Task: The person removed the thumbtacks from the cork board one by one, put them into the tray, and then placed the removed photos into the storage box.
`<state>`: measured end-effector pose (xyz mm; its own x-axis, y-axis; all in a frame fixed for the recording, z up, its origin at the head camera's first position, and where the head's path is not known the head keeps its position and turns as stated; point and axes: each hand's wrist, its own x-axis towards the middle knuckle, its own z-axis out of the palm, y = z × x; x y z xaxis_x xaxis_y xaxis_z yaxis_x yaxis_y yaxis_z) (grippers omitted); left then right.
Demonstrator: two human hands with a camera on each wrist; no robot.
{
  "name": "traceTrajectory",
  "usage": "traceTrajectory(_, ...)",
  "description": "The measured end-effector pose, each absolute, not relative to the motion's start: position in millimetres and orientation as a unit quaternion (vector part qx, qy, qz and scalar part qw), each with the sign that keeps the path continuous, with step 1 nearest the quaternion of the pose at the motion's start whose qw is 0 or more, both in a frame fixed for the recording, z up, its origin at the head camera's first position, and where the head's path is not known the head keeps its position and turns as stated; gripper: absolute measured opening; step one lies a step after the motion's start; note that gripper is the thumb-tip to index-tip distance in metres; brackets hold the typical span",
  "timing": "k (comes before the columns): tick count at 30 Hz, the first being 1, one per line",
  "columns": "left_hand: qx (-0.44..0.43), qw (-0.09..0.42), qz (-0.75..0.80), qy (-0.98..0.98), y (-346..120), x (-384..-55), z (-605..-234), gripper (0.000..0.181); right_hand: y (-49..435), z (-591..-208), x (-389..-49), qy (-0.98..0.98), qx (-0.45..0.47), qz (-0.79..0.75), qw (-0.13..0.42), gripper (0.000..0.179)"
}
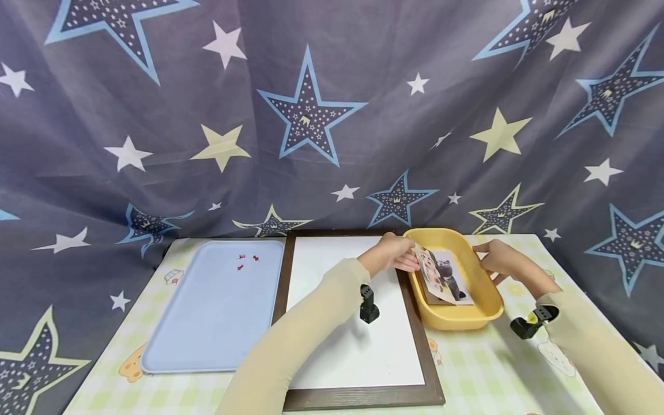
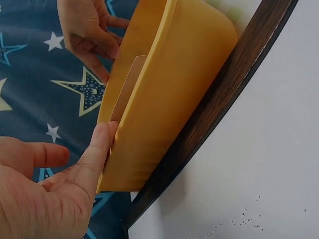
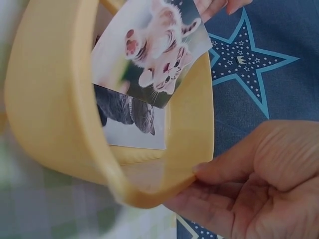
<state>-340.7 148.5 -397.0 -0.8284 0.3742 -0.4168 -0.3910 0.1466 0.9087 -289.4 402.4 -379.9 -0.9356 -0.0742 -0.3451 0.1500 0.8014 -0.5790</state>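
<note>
A yellow plastic basin (image 1: 485, 311) stands at the right of the table. Inside it lies a photo of a grey cat (image 1: 450, 276). Tilted above that photo is a kitten photo (image 3: 159, 50), its edge toward the basin's left side. My left hand (image 1: 391, 253) reaches over the basin's left rim and pinches the kitten photo by its far edge. On the opposite side, my right hand (image 1: 500, 259) grips the basin's far right rim, with the thumb (image 3: 224, 167) on top and the fingers curled below.
Left of the basin lies a white board (image 1: 363, 357) with a dark wooden frame (image 1: 363, 397). Farther left is a light blue tray (image 1: 207, 323) holding several red push pins (image 1: 241, 257). A starry curtain (image 1: 311, 190) hangs behind the checked tablecloth (image 1: 467, 374).
</note>
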Motion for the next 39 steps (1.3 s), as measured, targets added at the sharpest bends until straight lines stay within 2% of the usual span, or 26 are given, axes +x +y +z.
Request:
traceTrajectory(9,0.002,0.297,0.650,0.699,147,-337,-392,0.027,400,-379,-288,0.934,0.023,-0.310,0.175,0.071)
traceTrajectory(21,0.002,0.306,0.651,0.695,151,-336,-390,0.045,401,-385,-292,0.938,0.028,-0.304,0.164,0.069)
traceTrajectory(31,-0.015,0.297,0.665,0.685,159,-331,-392,0.052,402,-384,-290,0.940,0.029,-0.296,0.168,0.071)
traceTrajectory(39,-0.019,0.310,0.668,0.676,163,-332,-387,0.055,402,-383,-292,0.940,0.028,-0.296,0.166,0.068)
